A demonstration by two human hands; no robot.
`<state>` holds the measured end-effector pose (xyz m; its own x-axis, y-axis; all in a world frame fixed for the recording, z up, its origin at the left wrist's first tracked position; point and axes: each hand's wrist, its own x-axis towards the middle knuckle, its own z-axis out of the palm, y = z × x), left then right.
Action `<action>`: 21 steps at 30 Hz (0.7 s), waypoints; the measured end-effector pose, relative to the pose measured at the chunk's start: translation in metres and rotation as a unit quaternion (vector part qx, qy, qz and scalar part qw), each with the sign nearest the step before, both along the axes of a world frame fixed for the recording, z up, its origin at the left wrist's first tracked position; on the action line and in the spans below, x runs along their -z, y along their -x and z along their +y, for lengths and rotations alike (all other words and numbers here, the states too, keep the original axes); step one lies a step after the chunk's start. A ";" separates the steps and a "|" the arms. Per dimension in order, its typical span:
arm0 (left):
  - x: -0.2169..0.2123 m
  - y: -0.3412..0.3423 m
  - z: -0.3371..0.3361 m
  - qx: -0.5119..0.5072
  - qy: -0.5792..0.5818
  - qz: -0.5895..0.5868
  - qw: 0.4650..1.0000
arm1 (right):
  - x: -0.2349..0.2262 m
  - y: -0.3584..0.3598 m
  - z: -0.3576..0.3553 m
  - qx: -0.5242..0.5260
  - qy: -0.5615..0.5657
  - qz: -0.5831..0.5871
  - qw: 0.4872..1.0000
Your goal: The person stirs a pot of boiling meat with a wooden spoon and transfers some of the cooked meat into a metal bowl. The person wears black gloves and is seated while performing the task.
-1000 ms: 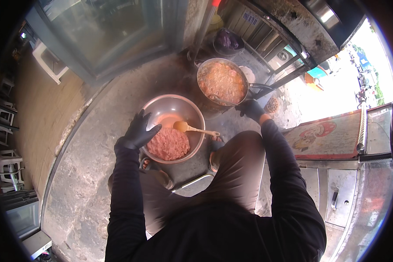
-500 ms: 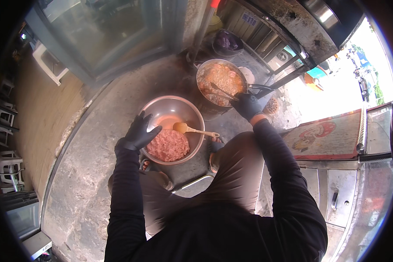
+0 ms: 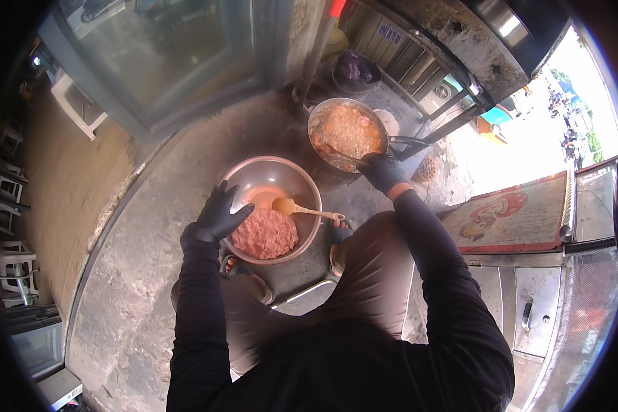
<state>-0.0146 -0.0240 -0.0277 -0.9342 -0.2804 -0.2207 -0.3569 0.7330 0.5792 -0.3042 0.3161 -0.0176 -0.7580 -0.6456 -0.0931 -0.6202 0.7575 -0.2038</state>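
My right hand (image 3: 383, 172), in a black glove, grips a pair of dark metal tongs (image 3: 345, 157). Their tips reach into the pot (image 3: 386, 132) of bubbling, orange-brown frying oil (image 3: 347, 127), along its near side; the ends are hard to make out in the foam. In front of me stands a wide metal bowl (image 3: 302, 182) holding a mound of pink minced meat (image 3: 264, 233). A yellowish spatula-like spoon (image 3: 285, 205) lies in it, its handle over the right rim. My gloved left hand (image 3: 218, 214) rests at the bowl's left rim beside the meat, fingers spread.
Behind the pot sits a dark basin with a purple bag (image 3: 356, 67). The pot's handle (image 3: 410, 141) sticks out right. A glazed door frame (image 3: 151, 123) stands far left, a metal cabinet (image 3: 535, 309) right. White plastic stools (image 3: 14, 264) are at the left edge.
The tongs have shifted toward the pot's near rim, and my right hand has come slightly nearer and left with them. My left hand stays at the bowl.
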 end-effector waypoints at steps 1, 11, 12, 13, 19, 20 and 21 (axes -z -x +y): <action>-0.001 -0.001 0.000 0.004 0.005 0.004 1.000 | -0.002 0.002 0.005 -0.005 0.012 0.010 1.000; -0.006 0.003 0.002 0.000 -0.006 -0.033 0.999 | -0.017 0.045 0.080 0.120 0.205 0.056 0.970; -0.004 0.002 0.002 -0.004 -0.010 -0.028 1.000 | -0.017 0.047 0.085 0.110 0.197 0.064 0.972; -0.001 0.001 0.001 -0.004 -0.011 -0.023 1.000 | -0.018 0.047 0.088 0.106 0.184 0.067 0.975; 0.014 0.001 -0.004 -0.005 -0.019 0.001 1.000 | -0.027 0.029 0.096 0.156 0.203 0.064 0.965; 0.014 0.001 -0.005 -0.005 -0.018 -0.005 1.000 | -0.032 0.025 0.096 0.154 0.186 0.078 0.967; 0.015 0.000 -0.005 -0.006 -0.017 -0.013 1.000 | -0.037 0.021 0.096 0.163 0.211 0.049 0.962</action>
<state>-0.0149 -0.0292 -0.0426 -0.9247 -0.2839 -0.2536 -0.3805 0.7084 0.5944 -0.3254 0.4116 0.0192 -0.9184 -0.3369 0.2075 -0.3956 0.7770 -0.4896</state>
